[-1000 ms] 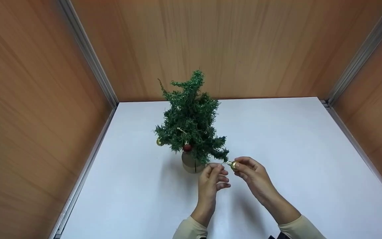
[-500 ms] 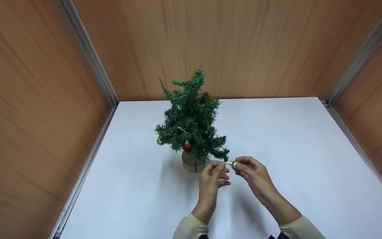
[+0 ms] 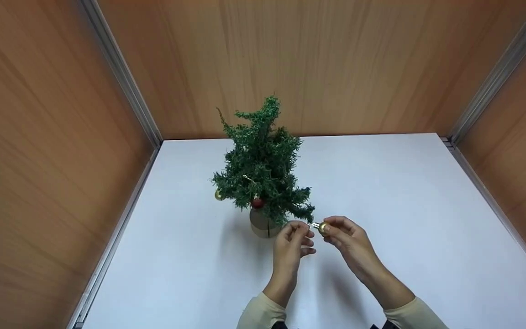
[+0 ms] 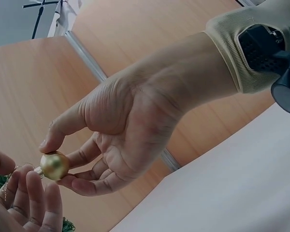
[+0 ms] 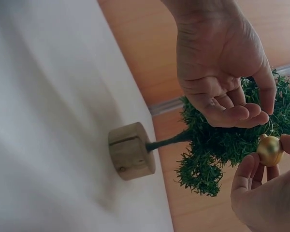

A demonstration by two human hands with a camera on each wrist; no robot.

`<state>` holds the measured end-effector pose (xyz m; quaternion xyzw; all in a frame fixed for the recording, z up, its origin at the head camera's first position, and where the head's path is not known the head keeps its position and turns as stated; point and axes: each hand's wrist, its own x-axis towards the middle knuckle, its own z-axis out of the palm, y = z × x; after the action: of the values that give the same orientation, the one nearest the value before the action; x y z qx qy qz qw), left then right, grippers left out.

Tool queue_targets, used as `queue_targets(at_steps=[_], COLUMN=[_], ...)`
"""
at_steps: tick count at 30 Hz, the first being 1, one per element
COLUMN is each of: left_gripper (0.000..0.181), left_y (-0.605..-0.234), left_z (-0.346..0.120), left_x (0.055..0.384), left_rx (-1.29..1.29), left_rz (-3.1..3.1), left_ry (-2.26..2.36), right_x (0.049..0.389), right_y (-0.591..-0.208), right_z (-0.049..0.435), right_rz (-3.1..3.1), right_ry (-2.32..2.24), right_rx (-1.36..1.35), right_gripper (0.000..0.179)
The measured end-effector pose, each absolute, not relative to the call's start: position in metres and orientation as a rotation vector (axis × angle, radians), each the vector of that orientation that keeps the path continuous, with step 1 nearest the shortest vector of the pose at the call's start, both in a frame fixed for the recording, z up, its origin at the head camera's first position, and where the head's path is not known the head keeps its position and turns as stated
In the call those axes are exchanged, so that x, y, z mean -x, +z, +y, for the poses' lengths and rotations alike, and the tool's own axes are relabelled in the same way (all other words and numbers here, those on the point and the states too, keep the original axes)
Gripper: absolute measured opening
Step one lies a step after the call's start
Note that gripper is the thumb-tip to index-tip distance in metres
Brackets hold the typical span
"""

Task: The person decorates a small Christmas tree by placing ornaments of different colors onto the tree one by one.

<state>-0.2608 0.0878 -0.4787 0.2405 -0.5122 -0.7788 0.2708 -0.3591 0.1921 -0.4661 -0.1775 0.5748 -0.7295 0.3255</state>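
Observation:
My right hand [image 3: 350, 244] pinches a small shiny gold Christmas bauble [image 3: 323, 228] between thumb and fingers. To its left, my left hand [image 3: 289, 250] pinches the bauble's thin gold hanging string, seen dangling past the fingers as a thin cord [image 4: 6, 189] in the left wrist view. Both hands are raised above the table, close in front of the lower right branches of a small artificial Christmas tree [image 3: 263, 160]. The right wrist view has the gold bauble [image 5: 270, 151] against the green branches, with the left fingertips just above its cap.
A round wooden base [image 5: 131, 151] supports the tree on the white table [image 3: 381, 183]. A red bauble [image 3: 257, 203] and another gold bauble [image 3: 219, 195] hang from its lower branches. Wood-grain panels [image 3: 336, 68] enclose the back and sides.
The left fingertips have risen slightly and come closer to the bauble's cap along the string. The right hand and the tree have hardly moved.

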Motion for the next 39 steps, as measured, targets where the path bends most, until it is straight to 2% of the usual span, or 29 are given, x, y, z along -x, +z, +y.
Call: queue_targets(at_steps=[12,21,28,39], left_gripper=[0.016,0.021,0.017,0.022], left_y=[-0.452,-0.478,-0.463,-0.478], left_z=[0.093,0.086,0.088,0.084], left_x=[0.248,0.257,0.251,0.258], left_rx=[-0.667,-0.655,-0.660,-0.663], left_rz=[-1.401,-1.357,-1.353,-1.363], left_ry=[-2.081,-2.107,-2.118,-2.133], right_x=[0.359,0.358,0.356,0.352], right_y=[-0.470,-0.475,-0.478,-0.486], right_z=[0.196,0.201,0.202,0.201], right_rz=[1.484,1.431,1.426,1.400], right_ry=[-1.907,-1.878,-1.859,-1.838], right_rx=[0.453,0.515,0.563,0.571], right_gripper=[0.036,0.036,0.036,0.042])
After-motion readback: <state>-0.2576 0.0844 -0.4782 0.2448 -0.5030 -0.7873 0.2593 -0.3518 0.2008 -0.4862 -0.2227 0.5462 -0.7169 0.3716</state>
